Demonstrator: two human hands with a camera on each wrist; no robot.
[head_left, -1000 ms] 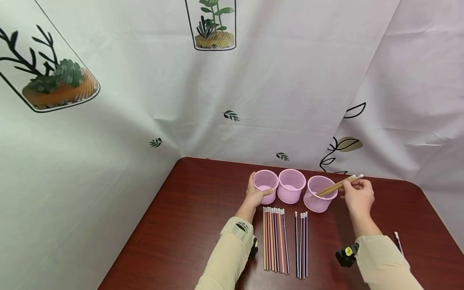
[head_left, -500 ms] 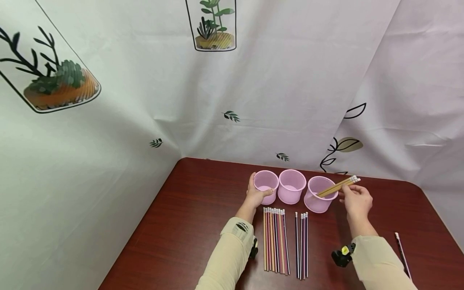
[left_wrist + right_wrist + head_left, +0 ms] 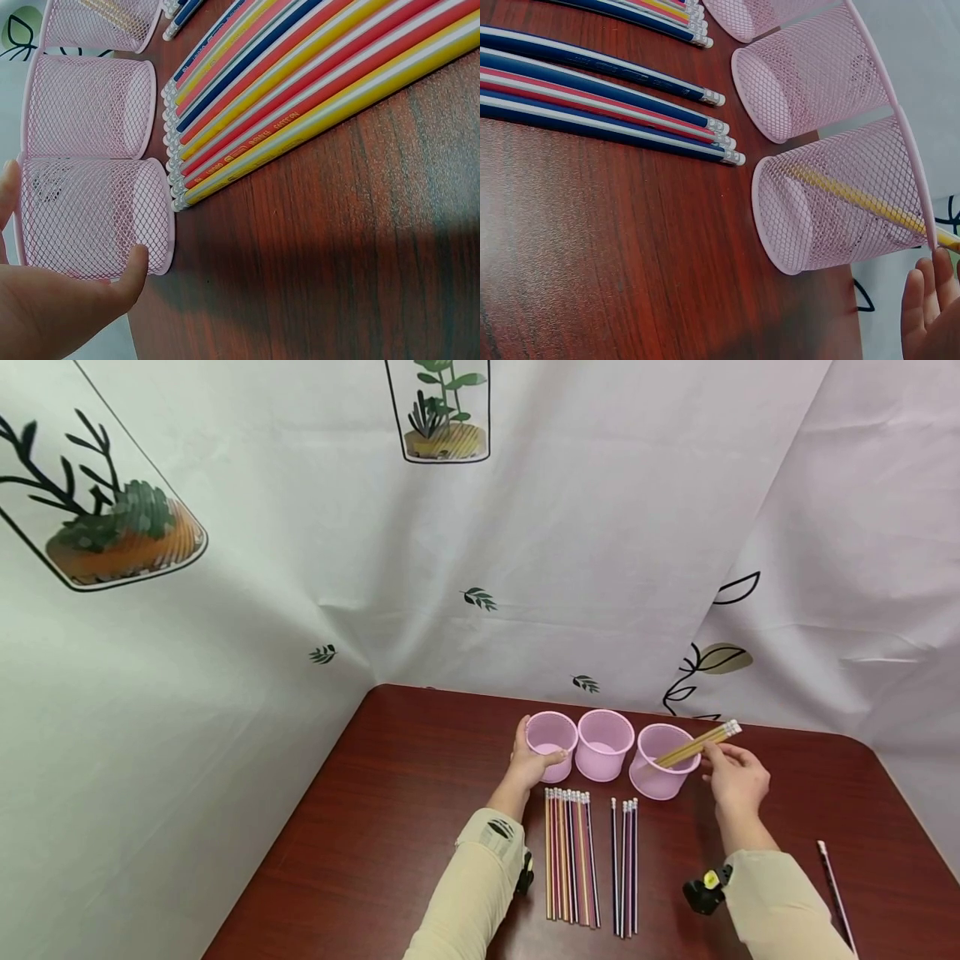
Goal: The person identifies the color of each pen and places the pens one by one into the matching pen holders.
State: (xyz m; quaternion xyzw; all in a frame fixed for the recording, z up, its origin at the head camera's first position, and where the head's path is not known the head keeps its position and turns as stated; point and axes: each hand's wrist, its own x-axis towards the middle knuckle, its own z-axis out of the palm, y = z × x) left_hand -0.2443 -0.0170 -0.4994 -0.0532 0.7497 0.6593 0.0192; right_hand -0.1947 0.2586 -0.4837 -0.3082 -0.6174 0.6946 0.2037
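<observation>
Conceivably, the trouble now lies with the yellow pencils (image 3: 693, 750), which lean inside the right cup (image 3: 660, 782) near the table's (image 3: 420, 793) far edge, eraser ends jutting past the rim toward the right. That overhang could drag the light cup over, or a knock from the right hand (image 3: 738, 781) could tip it. That hand is relaxed, fingers loosely bent with tips beside the pencils at the rim; it appears to grip nothing, though whether it touches them cannot be told. The left hand (image 3: 527, 766) curls thumb and fingers around the left cup (image 3: 551, 735); a sideways push there could shove the middle cup (image 3: 602, 767) too.

Compared with a second ago, the eraser ends have drawn together, the right hand sits slightly lower, and more of the lone pencil (image 3: 835, 889) shows by the table's right edge.
</observation>
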